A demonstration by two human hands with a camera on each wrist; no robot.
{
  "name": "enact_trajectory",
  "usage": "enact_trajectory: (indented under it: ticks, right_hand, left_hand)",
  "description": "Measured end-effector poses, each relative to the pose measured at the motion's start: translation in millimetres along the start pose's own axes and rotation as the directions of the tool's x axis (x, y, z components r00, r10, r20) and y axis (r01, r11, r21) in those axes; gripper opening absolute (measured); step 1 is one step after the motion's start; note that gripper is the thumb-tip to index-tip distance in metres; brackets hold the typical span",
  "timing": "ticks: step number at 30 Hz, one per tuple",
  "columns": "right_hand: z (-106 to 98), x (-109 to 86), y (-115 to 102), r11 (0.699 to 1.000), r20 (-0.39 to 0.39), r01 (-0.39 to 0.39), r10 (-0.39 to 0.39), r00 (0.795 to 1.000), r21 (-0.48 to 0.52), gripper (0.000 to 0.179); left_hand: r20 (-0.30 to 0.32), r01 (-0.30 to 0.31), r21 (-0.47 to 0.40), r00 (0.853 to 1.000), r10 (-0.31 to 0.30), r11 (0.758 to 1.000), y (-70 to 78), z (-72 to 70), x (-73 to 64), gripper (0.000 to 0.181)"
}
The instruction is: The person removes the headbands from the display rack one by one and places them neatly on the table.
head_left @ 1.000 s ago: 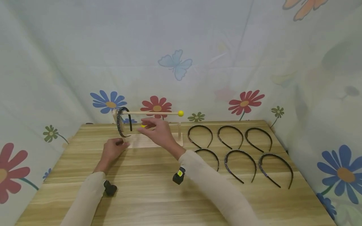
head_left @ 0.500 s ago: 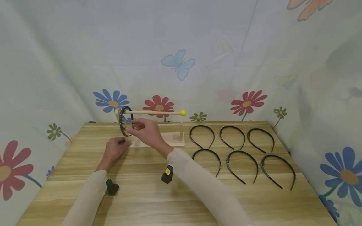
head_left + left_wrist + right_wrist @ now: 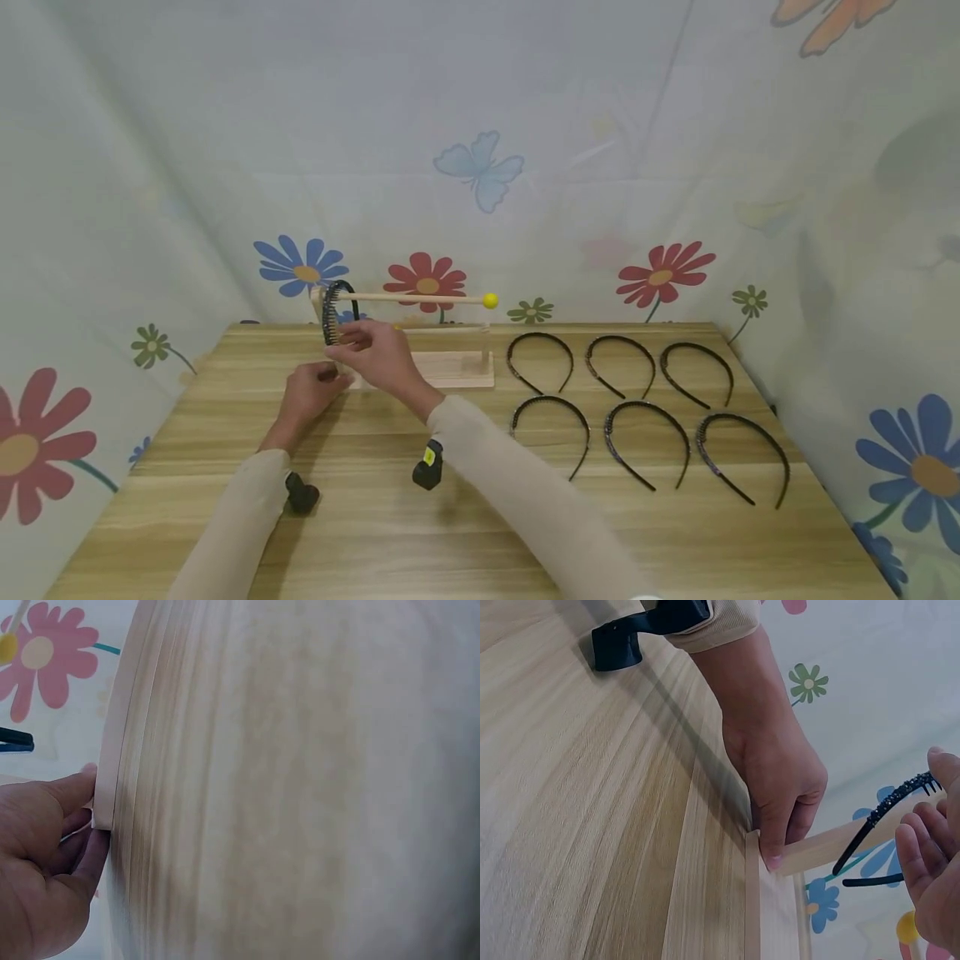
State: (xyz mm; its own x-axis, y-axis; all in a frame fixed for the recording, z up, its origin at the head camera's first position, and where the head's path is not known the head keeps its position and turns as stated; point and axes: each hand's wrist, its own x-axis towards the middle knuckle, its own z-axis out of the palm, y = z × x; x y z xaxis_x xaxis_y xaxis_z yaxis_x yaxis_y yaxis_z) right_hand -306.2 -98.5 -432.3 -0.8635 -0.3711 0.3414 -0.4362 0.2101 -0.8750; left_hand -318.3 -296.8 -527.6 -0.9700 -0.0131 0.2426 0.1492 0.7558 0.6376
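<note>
A wooden rack (image 3: pixel 457 371) stands at the back left of the table, its upper rod (image 3: pixel 420 297) tipped with a yellow ball. Over the rod's left end hangs a dark, toothed headband (image 3: pixel 328 312) close to the rack's upright. My right hand (image 3: pixel 378 358) has its fingertips at the near side of this headband. In the right wrist view, thumb and fingers stand apart on either side of the beaded headband (image 3: pixel 892 802). With thumb and fingers, my left hand (image 3: pixel 306 396) pinches the left corner of the rack's base (image 3: pixel 112 765).
Several dark headbands lie in two rows on the right half of the table, among them a back-row headband (image 3: pixel 621 367) and a front-row headband (image 3: pixel 647 442). A lower rod (image 3: pixel 442 327) runs beneath the upper one. Behind the table (image 3: pixel 360 500) hangs a flowered cloth (image 3: pixel 525 225).
My right hand has moved left along the rod to the headband, which now sits nearer the upright. The left hand stays at the base's corner. The view has shifted slightly.
</note>
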Motion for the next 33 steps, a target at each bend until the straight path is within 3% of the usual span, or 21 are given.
enact_trajectory:
  ticks: [14, 33]
  right_hand:
    - [6.4, 1.4, -8.9, 0.999, -0.022, -0.046, 0.046, 0.999, -0.009, 0.034]
    - [2.2, 4.6, -9.2, 0.996, -0.009, 0.035, -0.036, 0.999, -0.084, 0.021]
  left_hand:
    - [0.03, 0.013, -0.009, 0.999, -0.012, 1.0, 1.1, 2.7, 2.3, 0.027]
    - [0.007, 0.017, -0.005, 1.0, -0.017, 1.0, 1.6, -1.1, 0.4, 0.022]
